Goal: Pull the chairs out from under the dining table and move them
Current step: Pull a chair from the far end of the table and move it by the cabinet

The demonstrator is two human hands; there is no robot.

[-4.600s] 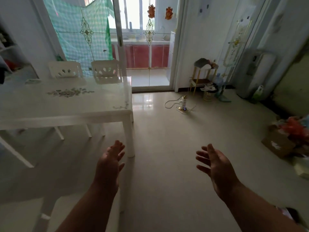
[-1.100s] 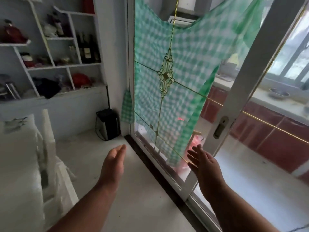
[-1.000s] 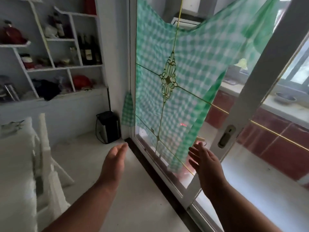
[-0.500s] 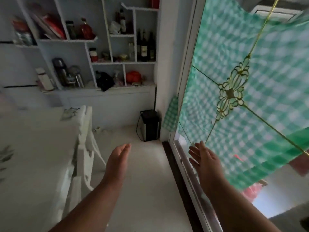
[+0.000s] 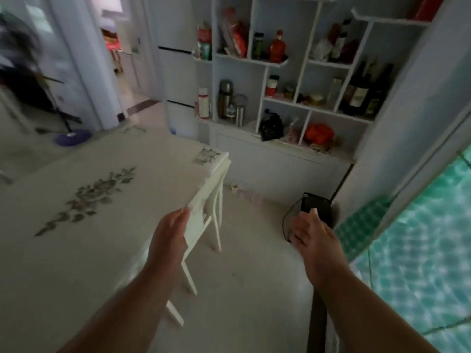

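The white dining table (image 5: 76, 240) with a flower pattern fills the left half of the head view. A white chair (image 5: 204, 220) is tucked against its right long edge; only the backrest top and thin legs show. My left hand (image 5: 169, 238) is flat and open, its fingertips at the near end of the chair's backrest. Whether it touches the chair is unclear. My right hand (image 5: 312, 234) hovers open over the floor to the right of the chair, holding nothing.
A white shelf unit (image 5: 293, 98) with bottles and jars stands beyond the table. A small black box with a cable (image 5: 316, 206) sits on the floor by the wall. A glass door with green checked cloth (image 5: 420, 250) is close on my right. A narrow floor strip runs between table and door.
The view has swung left from the glass door to the table and shelf. My left hand has come up to the chair's backrest. Both hands remain open.
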